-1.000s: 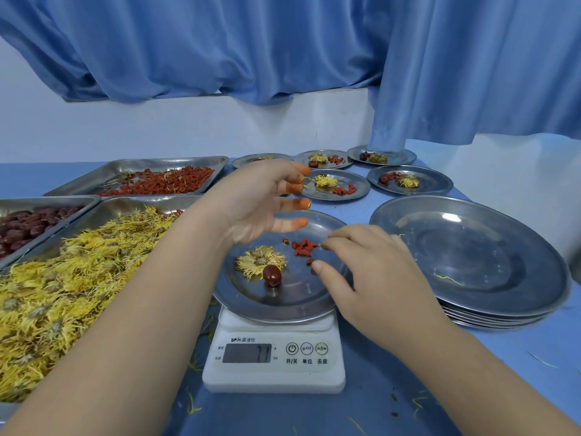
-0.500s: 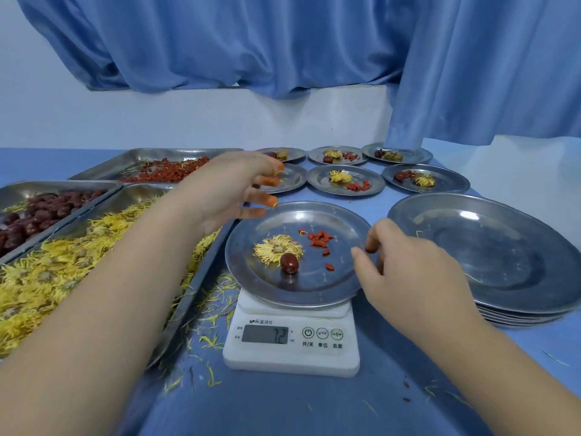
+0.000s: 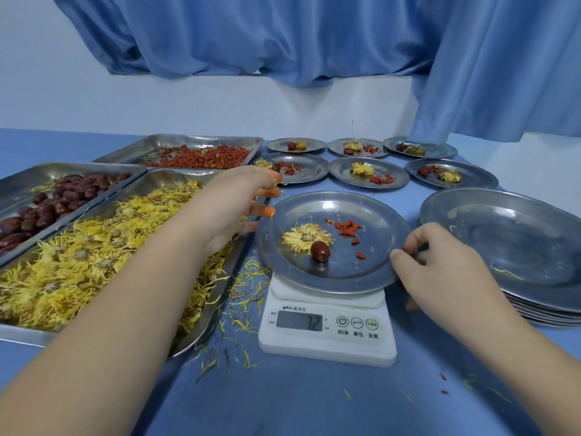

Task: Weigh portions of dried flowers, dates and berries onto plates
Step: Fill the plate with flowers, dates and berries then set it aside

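Observation:
A steel plate point(image 3: 379, 215) sits on a white kitchen scale point(image 3: 327, 328) whose display reads 72. On the plate lie a yellow dried flower point(image 3: 305, 236), one dark red date point(image 3: 320, 251) and a few red berries point(image 3: 347, 227). My left hand point(image 3: 231, 207) is at the plate's left rim, fingers curled over it and thumb tip at the edge. My right hand point(image 3: 440, 272) pinches the right rim, thumb on top and fingers curled beneath.
Three steel trays stand at the left: dried flowers point(image 3: 201, 328) nearest, dates point(image 3: 78, 166), berries point(image 3: 204, 138). Several filled small plates point(image 3: 399, 184) line the back. A stack of empty plates point(image 3: 503, 243) is at the right. Loose petals point(image 3: 248, 278) litter the blue table.
My left hand came down from above the plate to its left rim. My right hand drew back from the berries to the right rim. The scale reading holds at 72.

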Motion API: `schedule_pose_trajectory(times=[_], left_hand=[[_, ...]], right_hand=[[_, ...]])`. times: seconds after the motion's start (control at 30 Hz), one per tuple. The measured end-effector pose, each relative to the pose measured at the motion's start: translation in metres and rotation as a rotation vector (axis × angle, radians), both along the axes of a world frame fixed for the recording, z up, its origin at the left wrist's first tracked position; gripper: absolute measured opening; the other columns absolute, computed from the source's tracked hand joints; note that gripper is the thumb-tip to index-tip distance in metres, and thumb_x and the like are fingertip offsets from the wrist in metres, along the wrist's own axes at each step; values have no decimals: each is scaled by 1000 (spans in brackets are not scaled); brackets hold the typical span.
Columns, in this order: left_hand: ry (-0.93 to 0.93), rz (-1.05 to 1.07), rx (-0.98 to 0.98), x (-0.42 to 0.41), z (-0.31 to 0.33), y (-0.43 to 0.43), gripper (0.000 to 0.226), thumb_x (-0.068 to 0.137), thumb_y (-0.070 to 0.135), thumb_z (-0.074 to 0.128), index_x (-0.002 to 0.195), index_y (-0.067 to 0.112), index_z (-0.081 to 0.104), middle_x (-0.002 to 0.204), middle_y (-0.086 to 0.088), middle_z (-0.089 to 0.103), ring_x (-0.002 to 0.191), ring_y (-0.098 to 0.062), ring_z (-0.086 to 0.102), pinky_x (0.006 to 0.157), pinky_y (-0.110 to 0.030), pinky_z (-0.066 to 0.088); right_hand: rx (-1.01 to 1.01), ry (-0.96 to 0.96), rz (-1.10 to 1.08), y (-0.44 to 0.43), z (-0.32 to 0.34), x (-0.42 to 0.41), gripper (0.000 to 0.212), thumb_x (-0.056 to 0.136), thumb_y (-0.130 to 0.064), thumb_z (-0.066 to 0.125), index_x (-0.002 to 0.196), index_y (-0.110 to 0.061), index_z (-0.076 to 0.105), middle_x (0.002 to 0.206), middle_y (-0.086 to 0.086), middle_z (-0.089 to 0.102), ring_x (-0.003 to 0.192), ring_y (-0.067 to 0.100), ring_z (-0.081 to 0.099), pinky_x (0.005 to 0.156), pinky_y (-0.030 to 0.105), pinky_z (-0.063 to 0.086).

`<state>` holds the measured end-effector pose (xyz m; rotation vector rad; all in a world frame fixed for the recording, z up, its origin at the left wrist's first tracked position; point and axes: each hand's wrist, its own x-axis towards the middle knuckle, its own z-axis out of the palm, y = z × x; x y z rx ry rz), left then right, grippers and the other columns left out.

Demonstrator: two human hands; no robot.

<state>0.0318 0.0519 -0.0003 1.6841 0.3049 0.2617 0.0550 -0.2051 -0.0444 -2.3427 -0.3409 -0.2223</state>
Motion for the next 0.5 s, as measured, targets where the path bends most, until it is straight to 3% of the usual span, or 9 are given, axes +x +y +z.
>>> schedule_pose_trajectory(times=[0.1, 0.2, 0.33, 0.5], left_hand=[[-46, -4, -33, -3, 5, 2, 17, 94, 23, 55, 103, 24, 68, 92, 2, 66, 62, -12, 61, 79, -40, 49], [-83, -25, -110, -6, 16, 3, 15, 94, 22, 54, 102, 23, 67, 88, 2, 67, 69, -15, 61, 85, -45, 48], [-158, -104, -212, -7, 34, 8, 11, 93, 23, 55, 94, 23, 66, 81, 3, 68, 76, -18, 61, 77, -38, 49], [-249, -175, -328, 0, 64, 22, 17, 92, 26, 50, 99, 18, 64, 98, -4, 65, 92, -26, 66, 96, -46, 45]], right_hand=[[244, 102, 25, 5, 1, 1, 13, 88, -24, 59, 81, -17, 51, 59, 5, 65, 36, 14, 57, 43, 26, 40], [541, 187, 57, 8, 4, 1, 12, 91, -14, 60, 82, -11, 52, 51, 6, 60, 37, 16, 52, 34, 23, 38], [830, 314, 99, 8, 17, 6, 8, 92, -5, 58, 87, -10, 54, 57, 6, 62, 44, 17, 56, 38, 23, 44], [986, 388, 143, 15, 42, 26, 9, 91, 0, 54, 88, -8, 54, 57, 7, 63, 44, 12, 57, 41, 19, 47]])
